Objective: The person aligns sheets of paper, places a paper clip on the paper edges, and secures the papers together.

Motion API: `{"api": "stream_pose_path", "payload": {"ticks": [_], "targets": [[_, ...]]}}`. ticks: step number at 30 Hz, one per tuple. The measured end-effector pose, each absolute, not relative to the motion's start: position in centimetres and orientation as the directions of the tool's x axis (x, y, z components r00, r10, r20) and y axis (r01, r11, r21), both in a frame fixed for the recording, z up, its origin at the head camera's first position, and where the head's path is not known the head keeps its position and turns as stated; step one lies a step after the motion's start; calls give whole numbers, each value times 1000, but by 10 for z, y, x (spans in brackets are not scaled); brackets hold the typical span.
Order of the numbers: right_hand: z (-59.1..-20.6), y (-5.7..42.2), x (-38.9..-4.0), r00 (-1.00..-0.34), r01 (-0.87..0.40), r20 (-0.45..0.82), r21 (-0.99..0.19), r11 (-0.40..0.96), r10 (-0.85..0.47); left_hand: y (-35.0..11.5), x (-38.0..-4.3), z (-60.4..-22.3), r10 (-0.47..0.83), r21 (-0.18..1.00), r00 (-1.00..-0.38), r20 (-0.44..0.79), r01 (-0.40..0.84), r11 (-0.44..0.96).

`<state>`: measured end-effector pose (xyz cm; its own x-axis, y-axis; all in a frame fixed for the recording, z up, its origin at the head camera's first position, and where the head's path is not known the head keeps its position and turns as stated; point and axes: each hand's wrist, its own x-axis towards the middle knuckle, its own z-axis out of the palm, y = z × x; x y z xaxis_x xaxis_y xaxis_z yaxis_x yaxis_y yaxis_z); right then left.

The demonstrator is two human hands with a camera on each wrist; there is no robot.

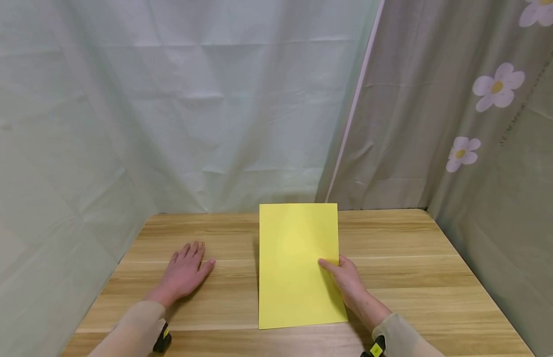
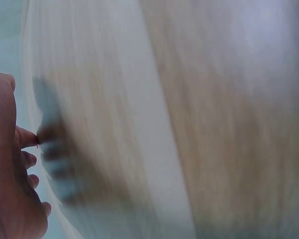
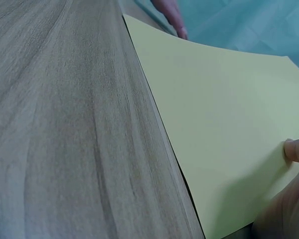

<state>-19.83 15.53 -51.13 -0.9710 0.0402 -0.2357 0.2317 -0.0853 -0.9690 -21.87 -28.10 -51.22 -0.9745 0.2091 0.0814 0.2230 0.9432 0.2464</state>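
Observation:
A plain yellow sheet of paper [image 1: 294,277] stands out near the middle of the table, its far edge reaching up to the table's back edge. My right hand [image 1: 349,282] pinches it at the right side, thumb on top and the other fingers mostly hidden beneath. In the right wrist view the sheet [image 3: 214,109] bends slightly, and its near edge lies close to the tabletop. Left of the paper, my left hand [image 1: 184,272] is palm down with fingers spread, holding nothing. Whether its palm touches the wood cannot be told.
The wood-grain table [image 1: 392,263] has curtains on its back and sides. Pale fabric [image 1: 205,109] hangs behind it, and a greyish curtain with white flowers [image 1: 498,87] hangs at the right. Each wrist wears a dark strapped device [image 1: 162,339].

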Motion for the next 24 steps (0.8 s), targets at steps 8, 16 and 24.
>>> {"api": "stream_pose_path", "payload": {"ticks": [8,16,24], "targets": [[-511,156,-198,-971,233,-237,-970,-76,41,-266,-218,-513,254,236,-962,104,272,933],[-513,156,-199,-971,229,-233,-971,-69,45,-252,-218,-515,289,238,-951,109,307,922],[-514,156,-199,-972,228,-231,-972,-63,51,-236,-214,-515,345,255,-928,138,370,893]]}}
